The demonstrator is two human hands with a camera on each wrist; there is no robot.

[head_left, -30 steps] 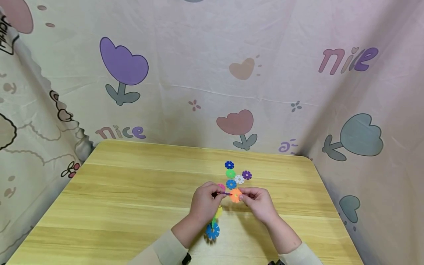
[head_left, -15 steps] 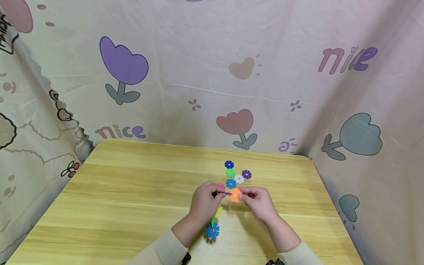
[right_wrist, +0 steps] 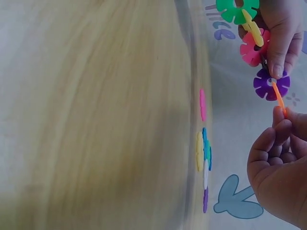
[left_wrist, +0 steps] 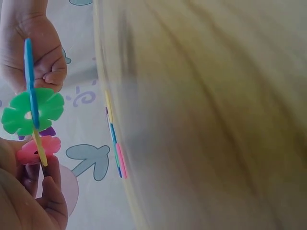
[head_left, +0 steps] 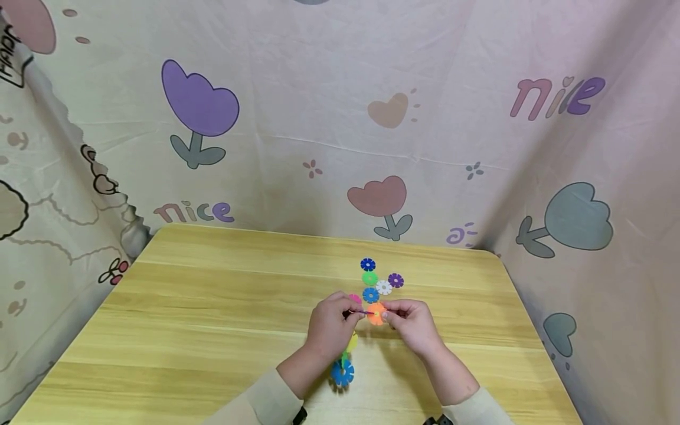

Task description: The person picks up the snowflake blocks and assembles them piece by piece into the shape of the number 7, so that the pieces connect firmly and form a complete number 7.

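My left hand (head_left: 329,324) pinches a purple slotted flower disc (right_wrist: 260,87), thumb laid on its face. From that disc hangs a linked chain: a dark piece seen edge-on, a pink disc (right_wrist: 248,51), a yellow disc (head_left: 353,342), a green disc (left_wrist: 14,114) and a blue disc (head_left: 347,379) lowest. Between thumb and fingers, my right hand (head_left: 417,327) holds an orange disc (head_left: 376,321) by its right edge. The orange disc meets the purple one crosswise, edge to edge in the right wrist view; how deep the slots engage cannot be told.
Several loose discs lie flat beyond my hands on the wooden table (head_left: 212,295): dark blue (head_left: 363,264), light green (head_left: 365,278), blue (head_left: 366,298), white (head_left: 379,290), purple (head_left: 391,283) and pink (head_left: 354,299). A patterned curtain (head_left: 297,106) hangs behind the table.
Both hands keep their grip. The orange disc has shifted slightly left against the purple disc, while the left hand and its chain have moved slightly right.
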